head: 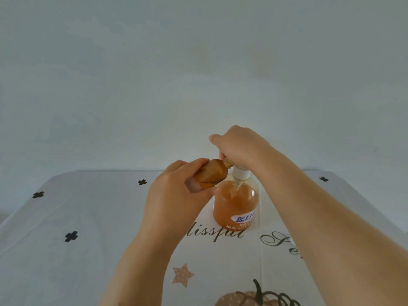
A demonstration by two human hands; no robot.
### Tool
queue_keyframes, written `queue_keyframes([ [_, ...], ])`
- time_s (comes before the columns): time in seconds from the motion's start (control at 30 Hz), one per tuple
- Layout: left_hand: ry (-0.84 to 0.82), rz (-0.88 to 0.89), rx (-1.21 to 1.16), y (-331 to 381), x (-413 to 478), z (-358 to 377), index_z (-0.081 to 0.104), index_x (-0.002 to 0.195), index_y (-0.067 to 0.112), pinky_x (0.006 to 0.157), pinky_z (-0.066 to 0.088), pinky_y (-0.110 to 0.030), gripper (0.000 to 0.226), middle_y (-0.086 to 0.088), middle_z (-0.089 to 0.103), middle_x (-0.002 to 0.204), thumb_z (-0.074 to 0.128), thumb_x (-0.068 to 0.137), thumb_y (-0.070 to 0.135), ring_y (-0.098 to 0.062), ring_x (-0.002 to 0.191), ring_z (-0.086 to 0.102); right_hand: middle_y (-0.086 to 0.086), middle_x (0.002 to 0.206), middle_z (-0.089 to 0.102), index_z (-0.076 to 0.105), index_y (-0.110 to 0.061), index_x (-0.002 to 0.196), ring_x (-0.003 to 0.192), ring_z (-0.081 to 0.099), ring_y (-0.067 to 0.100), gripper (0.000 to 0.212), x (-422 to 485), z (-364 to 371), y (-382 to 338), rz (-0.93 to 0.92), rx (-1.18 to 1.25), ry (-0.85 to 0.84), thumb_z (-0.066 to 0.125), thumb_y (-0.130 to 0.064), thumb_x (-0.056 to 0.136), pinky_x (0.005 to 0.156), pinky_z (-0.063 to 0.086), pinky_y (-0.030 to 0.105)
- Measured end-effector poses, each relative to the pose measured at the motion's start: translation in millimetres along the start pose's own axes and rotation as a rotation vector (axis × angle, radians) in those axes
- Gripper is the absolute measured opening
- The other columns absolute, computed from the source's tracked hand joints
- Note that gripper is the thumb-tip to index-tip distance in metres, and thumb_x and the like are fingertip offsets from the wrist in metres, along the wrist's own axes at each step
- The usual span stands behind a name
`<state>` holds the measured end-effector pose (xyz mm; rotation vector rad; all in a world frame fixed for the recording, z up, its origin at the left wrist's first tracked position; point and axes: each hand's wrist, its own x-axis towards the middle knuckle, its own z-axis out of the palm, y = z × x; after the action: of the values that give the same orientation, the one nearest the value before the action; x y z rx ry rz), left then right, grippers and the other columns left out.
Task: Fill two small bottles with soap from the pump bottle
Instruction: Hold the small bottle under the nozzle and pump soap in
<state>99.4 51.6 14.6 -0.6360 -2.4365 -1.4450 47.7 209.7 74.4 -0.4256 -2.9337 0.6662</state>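
Left hand (pixel 174 195) grasps the small bottle (pixel 213 173), tilted, with its neck at the right hand (pixel 238 146). The right hand's fingers curl over the pump bottle (pixel 236 204) head. The pump bottle stands upright on the bench (pixel 88 217), just right of the left hand.

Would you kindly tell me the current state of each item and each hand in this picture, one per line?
small bottle: uncapped, tilted, neck at the pump's spout; fill level unclear.
pump bottle: upright on the tablecloth, partly full of orange soap.
left hand: grips the small bottle.
right hand: curled over the pump head, hiding it.
tablecloth: spread flat, with fold creases.
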Motion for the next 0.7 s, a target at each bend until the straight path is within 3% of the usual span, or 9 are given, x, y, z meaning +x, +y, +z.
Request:
queue_keyframes([
  [0.23,0.009,0.001,-0.005,0,-1,0,0.053,0.085,0.063,0.067,0.036,-0.001,0.041,0.017,0.058,0.085,0.079,0.073,0.033,0.005,0.085,0.053,0.005,0.086,0.069,0.071,-0.011,0.093,0.069,0.058,0.021,0.041,-1,0,-2,0.026,0.001,-0.008,0.043,-0.040,0.096,0.067,0.045,0.032],
  [0.33,0.021,-0.008,-0.018,-2,-1,0,0.062,0.100,0.055,0.068,0.036,0.000,0.039,0.019,0.059,0.088,0.080,0.074,0.031,0.007,0.088,0.053,0.006,0.089,0.070,0.072,-0.011,0.095,0.071,0.059,0.022,0.040,-1,-1,-2,0.026,0.024,-0.015,0.045,-0.040,0.095,0.069,0.047,0.033],
  [0.43,0.048,-0.017,-0.037,-2,-1,2,0.065,0.113,0.044,0.070,0.038,-0.003,0.043,0.019,0.060,0.090,0.079,0.074,0.033,0.007,0.089,0.054,0.004,0.073,0.066,0.073,-0.009,0.099,0.066,0.058,0.021,0.040,0,-9,-6,0.029,0.052,-0.025,0.046,-0.039,0.095,0.072,0.049,0.034],
  [0.53,0.062,-0.007,-0.038,0,-2,4,0.064,0.115,0.044,0.072,0.039,-0.007,0.044,0.019,0.060,0.091,0.079,0.075,0.035,0.008,0.090,0.054,0.002,0.072,0.064,0.074,-0.010,0.096,0.064,0.061,0.021,0.043,0,-16,-8,0.004,0.023,-0.036,0.045,-0.042,0.098,0.079,0.055,0.037],
  [0.7,0.063,-0.019,-0.055,-1,-2,5,0.064,0.115,0.044,0.071,0.037,0.000,0.044,0.021,0.059,0.091,0.079,0.076,0.034,0.011,0.089,0.053,0.001,0.065,0.069,0.074,-0.011,0.092,0.062,0.063,0.019,0.047,2,-10,-6,-0.004,0.007,-0.021,0.042,-0.045,0.098,0.070,0.051,0.032],
])
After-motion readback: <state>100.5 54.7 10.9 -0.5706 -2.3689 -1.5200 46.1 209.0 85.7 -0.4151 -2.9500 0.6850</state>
